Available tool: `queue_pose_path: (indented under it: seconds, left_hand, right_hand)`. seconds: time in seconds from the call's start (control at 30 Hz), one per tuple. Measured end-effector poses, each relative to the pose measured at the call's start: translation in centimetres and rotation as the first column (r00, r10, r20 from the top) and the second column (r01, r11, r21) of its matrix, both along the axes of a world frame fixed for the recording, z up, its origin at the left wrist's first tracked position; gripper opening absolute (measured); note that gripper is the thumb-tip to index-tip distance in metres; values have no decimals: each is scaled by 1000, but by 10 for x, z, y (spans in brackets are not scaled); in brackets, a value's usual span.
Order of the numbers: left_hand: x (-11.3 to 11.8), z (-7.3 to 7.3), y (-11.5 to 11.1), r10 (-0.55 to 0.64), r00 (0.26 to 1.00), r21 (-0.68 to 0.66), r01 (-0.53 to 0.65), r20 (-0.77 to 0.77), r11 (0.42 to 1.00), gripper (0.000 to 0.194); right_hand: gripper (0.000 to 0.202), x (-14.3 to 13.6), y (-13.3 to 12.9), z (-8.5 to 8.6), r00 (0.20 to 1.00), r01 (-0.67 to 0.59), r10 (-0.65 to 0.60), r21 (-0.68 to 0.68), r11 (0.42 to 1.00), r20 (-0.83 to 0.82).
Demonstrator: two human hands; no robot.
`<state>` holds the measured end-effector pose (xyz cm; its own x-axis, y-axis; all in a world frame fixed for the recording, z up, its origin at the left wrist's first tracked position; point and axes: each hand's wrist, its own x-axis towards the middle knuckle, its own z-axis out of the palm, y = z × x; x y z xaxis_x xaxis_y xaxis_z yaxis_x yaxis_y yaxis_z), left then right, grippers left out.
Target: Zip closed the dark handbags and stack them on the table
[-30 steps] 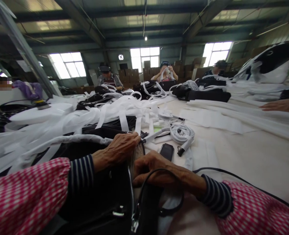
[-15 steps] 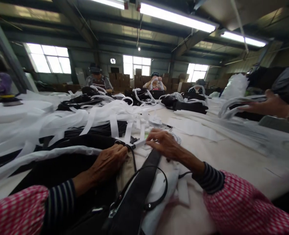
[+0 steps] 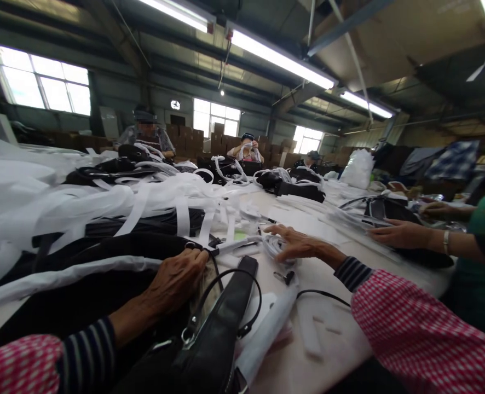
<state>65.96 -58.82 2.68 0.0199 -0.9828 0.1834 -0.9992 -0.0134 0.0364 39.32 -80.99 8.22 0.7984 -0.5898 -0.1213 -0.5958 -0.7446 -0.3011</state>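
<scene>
My left hand (image 3: 177, 279), fingertips pressed together, pinches the rim of the open black leather bag (image 3: 221, 323), which lies before me. My right hand (image 3: 298, 243), fingers spread, rests over the coiled strap wrapped in white plastic (image 3: 272, 247), beyond the bag.

Sleeves (image 3: 423, 328) — pink/wht check, cuffs (image 3: 352, 273) — navy/grey stripes, blk bag (image 3: 215, 334)
</scene>
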Motion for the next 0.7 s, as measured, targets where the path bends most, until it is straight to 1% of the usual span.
queue_pose_path:
  seconds: [0.03, 0.07, 0.1, 0.13, 0.2, 0.27, 0.3, 0.4, 0.47, 0.5, 0.57, 0.63, 0.7]
  left_hand:
    - [1, 0, 0, 7, 1000, -3, -7, -10, 1000, 25]
    - [1, 0, 0, 14, 1000, -5, -14, -19, 1000, 26]
    - [2, 0, 0, 20, 999, -6, -20, -27, 1000, 26]
    - [2, -1, 0, 24, 999, -4, -24, -32, 1000, 26]
    - [1, -3, -1, 22, 999, 2, -22, -33, 1000, 25]
    - [1, -6, -2, 21, 1000, -2, -21, -22, 1000, 25]
    - [1, -7, -2, 24, 1000, -4, -24, -16, 1000, 26]
    - [2, -13, -4, 33, 999, -16, -33, 4, 999, 28]
    - [3, -17, -4, 33, 999, -35, -32, 18, 999, 28]
    - [4, -18, -5, 33, 999, -48, -32, 22, 998, 29]
    - [4, -18, -4, 33, 999, -58, -31, 17, 998, 30]
    - [3, -16, -4, 33, 999, -44, -33, 2, 998, 29]
    - [1, -12, -3, 39, 999, -13, -39, -12, 999, 28]
  right_hand:
    - [88, -2, -3, 3, 999, -45, 45, 56, 997, 13]
    - [80, -3, -7, 6, 996, -82, 80, 109, 991, 27]
    - [68, 0, -12, 8, 995, -96, 91, 138, 986, 47]
    - [54, 4, -17, 8, 994, -83, 74, 134, 988, 75]
    - [34, 21, -31, 5, 989, 27, -32, 38, 999, 145]
    - [27, 42, -44, -4, 971, 164, -149, -69, 984, 189]
    - [25, 53, -49, -9, 965, 203, -184, -94, 975, 186]
    - [16, 80, -57, -28, 962, 253, -232, -140, 957, 146]
    - [11, 90, -57, -35, 957, 277, -254, -194, 941, 137]
    - [12, 92, -56, -36, 956, 285, -260, -218, 933, 136]
    - [12, 89, -53, -32, 956, 286, -260, -245, 926, 133]
    - [9, 77, -49, -22, 960, 274, -249, -249, 929, 128]
    - [8, 56, -46, -9, 966, 252, -229, -235, 939, 119]
